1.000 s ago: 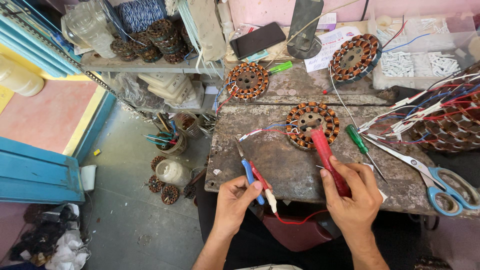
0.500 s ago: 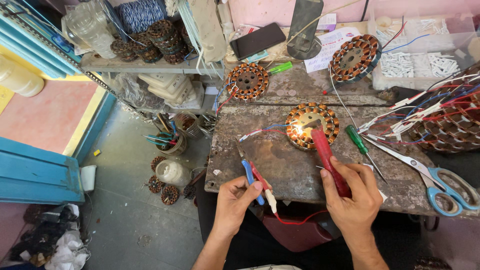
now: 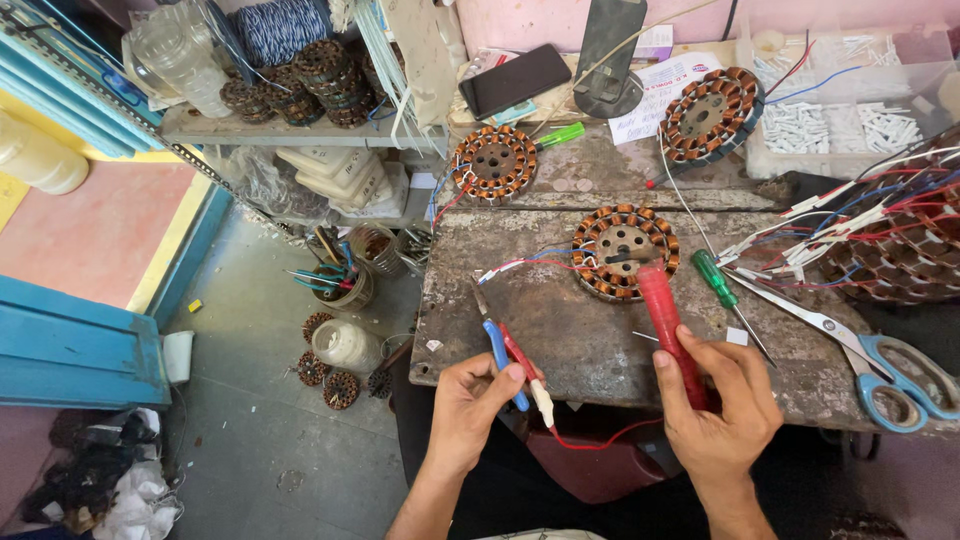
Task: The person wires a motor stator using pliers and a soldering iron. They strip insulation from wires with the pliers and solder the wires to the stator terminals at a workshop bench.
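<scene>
Left hand (image 3: 470,400) closed on blue probe (image 3: 497,346) and red probe (image 3: 521,360), tips toward the bench (image 3: 560,330); right hand (image 3: 722,405) clamped round red tool (image 3: 668,320), tip touching stator (image 3: 624,251) at bench centre; green screwdriver (image 3: 712,277) just right of it; scissors (image 3: 860,345) farther right.
</scene>
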